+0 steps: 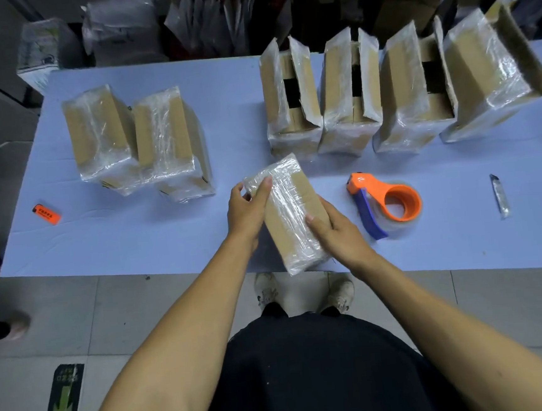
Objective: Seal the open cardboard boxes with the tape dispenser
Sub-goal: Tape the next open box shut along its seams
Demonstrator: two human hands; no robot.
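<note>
A small cardboard box [291, 210], closed and wrapped in clear tape, lies tilted at the near edge of the pale blue surface [134, 237], held between both hands. The left hand [247, 212] grips its far left corner, thumb and fingers curled around the edge. The right hand [335, 229] clasps the near right side, thumb laid across the top, fingers wrapped round the flank.

At three o'clock from the box, just beside the right hand, the orange tape dispenser [386, 203] rests untouched. Farther on at three o'clock lies a utility knife [500, 196].

At one o'clock stand four open boxes [384, 93] in a row, flaps up. At ten o'clock sit two sealed boxes [136, 141], touching. An orange lighter [46, 214] lies at nine o'clock, well apart.
</note>
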